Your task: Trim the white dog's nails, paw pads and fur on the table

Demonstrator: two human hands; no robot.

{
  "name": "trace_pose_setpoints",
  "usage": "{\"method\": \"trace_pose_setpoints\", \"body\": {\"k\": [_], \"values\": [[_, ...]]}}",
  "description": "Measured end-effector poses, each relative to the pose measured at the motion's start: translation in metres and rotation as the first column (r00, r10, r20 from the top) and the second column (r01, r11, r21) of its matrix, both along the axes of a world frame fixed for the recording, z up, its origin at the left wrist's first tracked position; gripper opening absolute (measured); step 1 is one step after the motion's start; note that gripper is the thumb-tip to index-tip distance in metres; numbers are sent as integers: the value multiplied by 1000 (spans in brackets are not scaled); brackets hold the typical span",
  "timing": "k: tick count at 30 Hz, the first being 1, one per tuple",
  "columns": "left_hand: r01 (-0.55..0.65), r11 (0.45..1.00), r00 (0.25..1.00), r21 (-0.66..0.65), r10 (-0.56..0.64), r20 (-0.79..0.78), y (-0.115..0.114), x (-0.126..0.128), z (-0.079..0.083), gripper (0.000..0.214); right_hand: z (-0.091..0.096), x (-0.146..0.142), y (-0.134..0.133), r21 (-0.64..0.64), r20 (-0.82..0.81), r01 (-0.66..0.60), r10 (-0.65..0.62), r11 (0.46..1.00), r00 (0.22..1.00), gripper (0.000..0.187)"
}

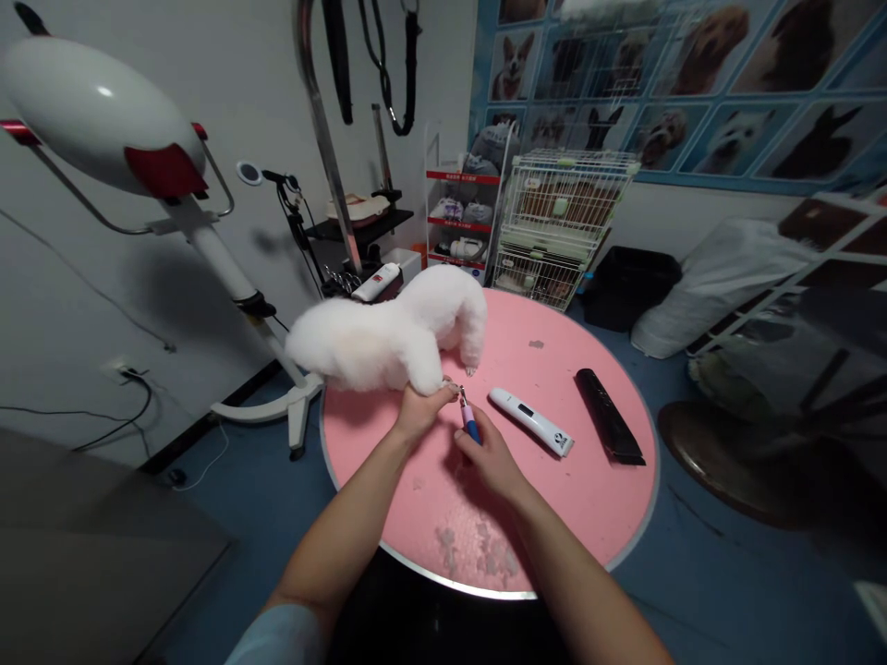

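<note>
A small white fluffy dog (394,337) stands on a round pink table (610,517). My left hand (419,411) grips one of the dog's paws near the table's middle. My right hand (489,453) holds a blue-handled nail clipper (467,417), its metal tip right at the held paw. A white electric clipper (530,421) lies on the table just right of my right hand. A black comb-like tool (610,428) lies further right.
A white stand dryer (103,115) on a wheeled base stands left of the table. Wire cages (561,222) and a shelf rack (461,217) stand at the back. Leashes hang from a metal arm (325,129). White bags (721,277) lie at the right.
</note>
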State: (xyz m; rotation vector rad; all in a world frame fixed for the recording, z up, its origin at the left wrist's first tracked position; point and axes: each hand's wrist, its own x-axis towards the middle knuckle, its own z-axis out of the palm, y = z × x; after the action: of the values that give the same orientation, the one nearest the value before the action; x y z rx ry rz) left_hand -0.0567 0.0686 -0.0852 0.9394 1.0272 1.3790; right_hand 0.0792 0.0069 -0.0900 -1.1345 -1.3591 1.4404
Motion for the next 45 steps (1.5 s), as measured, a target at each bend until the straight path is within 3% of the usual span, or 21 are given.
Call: {"method": "trace_pose_setpoints", "body": {"k": [6, 18, 27, 34, 38, 45], "values": [[-18, 1000, 1000, -5, 18, 6, 0, 0, -2, 25, 5, 0, 0, -68, -51, -33, 29, 997, 998, 51], [15, 1000, 1000, -18, -14, 10, 1, -2, 0, 27, 6, 5, 1, 32, 99, -17, 14, 999, 995, 52], [44, 999, 998, -8, -44, 38, -1, -3, 4, 27, 3, 5, 1, -40, -29, -79, 78, 996, 997, 53], [36, 999, 999, -12, -35, 28, -1, -3, 4, 26, 6, 5, 0, -20, 18, -53, 53, 998, 998, 52], [46, 999, 999, 4, -46, 22, -1, -3, 3, 23, 6, 3, 1, -15, 51, 23, -22, 1000, 998, 47], [32, 999, 999, 6, -33, 39, 1, -3, -1, 24, 1, 0, 2, -83, -6, 35, -36, 996, 999, 50]]}}
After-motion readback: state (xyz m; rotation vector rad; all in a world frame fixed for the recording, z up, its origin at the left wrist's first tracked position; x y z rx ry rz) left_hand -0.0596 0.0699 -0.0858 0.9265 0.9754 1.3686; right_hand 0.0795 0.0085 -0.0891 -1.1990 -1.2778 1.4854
